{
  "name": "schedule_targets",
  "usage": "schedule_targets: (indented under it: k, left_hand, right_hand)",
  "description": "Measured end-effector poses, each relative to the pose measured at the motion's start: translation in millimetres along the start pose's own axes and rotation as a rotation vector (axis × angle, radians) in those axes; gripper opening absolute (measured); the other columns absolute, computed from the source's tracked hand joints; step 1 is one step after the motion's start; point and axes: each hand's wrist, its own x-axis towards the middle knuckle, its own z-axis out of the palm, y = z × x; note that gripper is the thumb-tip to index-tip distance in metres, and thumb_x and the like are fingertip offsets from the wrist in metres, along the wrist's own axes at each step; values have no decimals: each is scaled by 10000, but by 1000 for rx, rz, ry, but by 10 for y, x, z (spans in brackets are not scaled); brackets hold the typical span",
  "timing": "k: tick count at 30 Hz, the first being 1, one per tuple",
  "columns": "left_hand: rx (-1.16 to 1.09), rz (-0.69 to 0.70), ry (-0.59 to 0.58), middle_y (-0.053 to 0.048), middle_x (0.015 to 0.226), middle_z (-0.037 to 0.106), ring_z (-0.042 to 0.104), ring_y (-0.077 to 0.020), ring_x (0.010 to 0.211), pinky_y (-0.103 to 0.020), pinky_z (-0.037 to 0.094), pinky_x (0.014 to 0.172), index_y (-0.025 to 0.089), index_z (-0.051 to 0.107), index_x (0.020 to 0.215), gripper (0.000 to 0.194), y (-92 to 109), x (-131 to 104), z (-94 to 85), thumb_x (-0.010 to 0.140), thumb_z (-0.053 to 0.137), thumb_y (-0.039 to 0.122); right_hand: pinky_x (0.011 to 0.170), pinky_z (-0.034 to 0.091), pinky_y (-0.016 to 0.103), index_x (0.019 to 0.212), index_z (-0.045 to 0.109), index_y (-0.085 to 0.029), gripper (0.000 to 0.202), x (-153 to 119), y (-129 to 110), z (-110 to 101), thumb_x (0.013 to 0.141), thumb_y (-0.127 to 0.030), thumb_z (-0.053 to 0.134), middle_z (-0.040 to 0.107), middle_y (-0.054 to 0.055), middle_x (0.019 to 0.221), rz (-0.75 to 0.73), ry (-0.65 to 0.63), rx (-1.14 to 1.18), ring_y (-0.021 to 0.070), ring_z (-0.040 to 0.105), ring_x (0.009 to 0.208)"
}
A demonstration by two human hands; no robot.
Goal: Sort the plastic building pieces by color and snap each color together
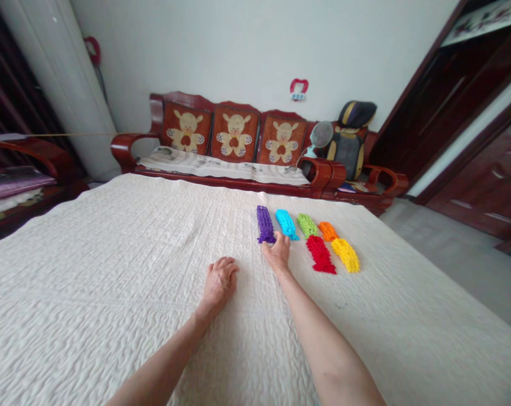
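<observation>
Across the white quilted cloth, a purple knobbly bundle and five other-coloured ones already lie in two rows, the right hand at the purple one, grip unclear, the left hand resting relaxed, apparently empty, what remains not visible.

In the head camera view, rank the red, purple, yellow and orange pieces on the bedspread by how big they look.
1. Red piece
2. Purple piece and yellow piece: too alike to rank
3. Orange piece

Red and yellow lie nearer the camera.
</observation>
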Motion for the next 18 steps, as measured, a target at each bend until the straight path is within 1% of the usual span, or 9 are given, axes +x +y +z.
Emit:
schedule_targets:
  k: [3,6,9,12,15,18]
  left_hand:
    - [5,14,12,-65,1200,664,553,-220,1179,-408,408,977,219,704,942,290,-37,0,29,862,440,132]
    - [17,26,20,-67,1199,666,559,-227,1181,-414,419,974,218,705,942,293,-70,4,56,873,427,154]
    - [32,29,24,-67,1203,667,564,-231,1179,-415,430,969,223,704,939,291,-88,5,72,870,428,162]
    - [48,31,26,-63,1208,667,562,-231,1189,-414,436,969,229,702,947,292,-101,5,80,871,425,176]
    - [59,41,27,-60,1204,669,570,-226,1184,-407,442,971,231,701,948,297,-115,7,85,871,417,188]
    - [68,56,42,-61,1196,672,578,-226,1173,-404,447,971,228,702,942,300,-117,5,85,866,414,196]
  right_hand:
    - [1060,358,448,1254,471,-132,571,15,33,-17,715,-284,587,530,161,1205,18,-30,8,297,469,1189]
    - [1094,336,429,1306,421,-91,650,26,65,-68,698,-255,582,498,188,1284,42,-75,35,292,433,1256]
    - [1111,326,432,1347,378,-96,691,-25,103,-160,696,-235,560,465,184,1347,38,-132,54,282,403,1302]
    - [1111,337,429,1365,370,-103,692,-193,145,-286,702,-209,538,468,173,1349,-36,-183,51,268,405,1303]
    - [1109,343,411,1364,393,-113,659,-458,172,-440,721,-183,519,482,161,1336,-170,-217,39,247,417,1291]
    - [1093,356,384,1295,491,-133,516,-716,157,-597,782,-191,502,529,143,1290,-285,-268,-3,233,448,1253]
